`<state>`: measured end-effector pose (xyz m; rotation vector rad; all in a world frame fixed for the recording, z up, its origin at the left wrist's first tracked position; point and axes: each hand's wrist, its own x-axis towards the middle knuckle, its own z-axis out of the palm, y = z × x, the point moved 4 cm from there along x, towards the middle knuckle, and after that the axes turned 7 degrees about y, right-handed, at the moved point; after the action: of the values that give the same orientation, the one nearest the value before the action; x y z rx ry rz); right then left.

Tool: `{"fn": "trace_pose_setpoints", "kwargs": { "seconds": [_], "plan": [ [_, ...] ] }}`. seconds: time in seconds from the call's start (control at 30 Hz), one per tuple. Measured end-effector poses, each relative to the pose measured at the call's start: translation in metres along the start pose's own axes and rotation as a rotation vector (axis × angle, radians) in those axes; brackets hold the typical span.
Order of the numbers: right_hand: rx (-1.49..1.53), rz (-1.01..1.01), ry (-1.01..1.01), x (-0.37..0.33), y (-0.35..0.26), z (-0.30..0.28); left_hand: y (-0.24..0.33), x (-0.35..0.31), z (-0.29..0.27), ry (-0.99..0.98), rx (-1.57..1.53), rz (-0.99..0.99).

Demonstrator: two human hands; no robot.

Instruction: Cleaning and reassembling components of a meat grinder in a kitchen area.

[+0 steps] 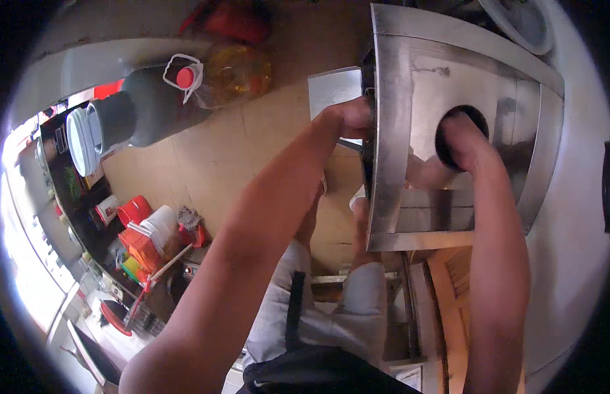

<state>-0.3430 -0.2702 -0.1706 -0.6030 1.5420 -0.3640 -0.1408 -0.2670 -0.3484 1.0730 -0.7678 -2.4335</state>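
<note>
A boxy stainless-steel appliance [423,85] with a round hole [477,118] in its top face stands at the right. My right hand [466,143] reaches down into this hole, and its fingers are hidden inside. At the appliance's left side, my left hand [355,116] is against the dark edge [368,154], its fingers out of sight behind the metal. A pale flat panel [334,87] lies beside the left wrist. Whether either hand holds anything is hidden.
A yellowish oil jug [239,72] with a red cap and a large grey-green container [154,108] are at the upper left. Red and white buckets [161,226] and an orange basket [139,246] crowd the left. A pale wall [574,262] borders the right.
</note>
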Motion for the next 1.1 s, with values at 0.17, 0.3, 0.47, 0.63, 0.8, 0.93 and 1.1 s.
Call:
{"fn": "trace_pose_setpoints", "kwargs": {
  "seconds": [0.17,0.3,0.47,0.63,0.8,0.93,1.1],
  "plan": [
    [-0.982,-0.215,0.278,-0.005,0.024,-0.035,0.017,-0.007,0.054,-0.001,-0.335,-0.216],
    [-0.792,-0.463,0.613,-0.054,-0.01,-0.018,0.027,-0.025,0.04,0.204,-0.22,-0.179],
    [-0.539,-0.593,0.645,-0.103,-0.061,-0.008,0.033,-0.031,0.042,0.218,0.015,-0.196],
    [-0.521,-0.846,0.64,-0.077,-0.136,-0.003,0.03,-0.094,-0.001,0.076,-0.528,-0.001],
    [-0.709,-0.965,0.562,-0.013,-0.189,0.051,0.028,-0.157,-0.045,0.171,-0.627,0.067],
    [-0.987,-1.211,0.728,0.001,-0.176,0.074,0.033,-0.149,-0.028,0.222,-0.669,0.05],
    [-1.002,-1.016,0.772,-0.004,-0.176,0.08,0.032,-0.083,0.03,0.408,0.072,0.165]
  ]
}}
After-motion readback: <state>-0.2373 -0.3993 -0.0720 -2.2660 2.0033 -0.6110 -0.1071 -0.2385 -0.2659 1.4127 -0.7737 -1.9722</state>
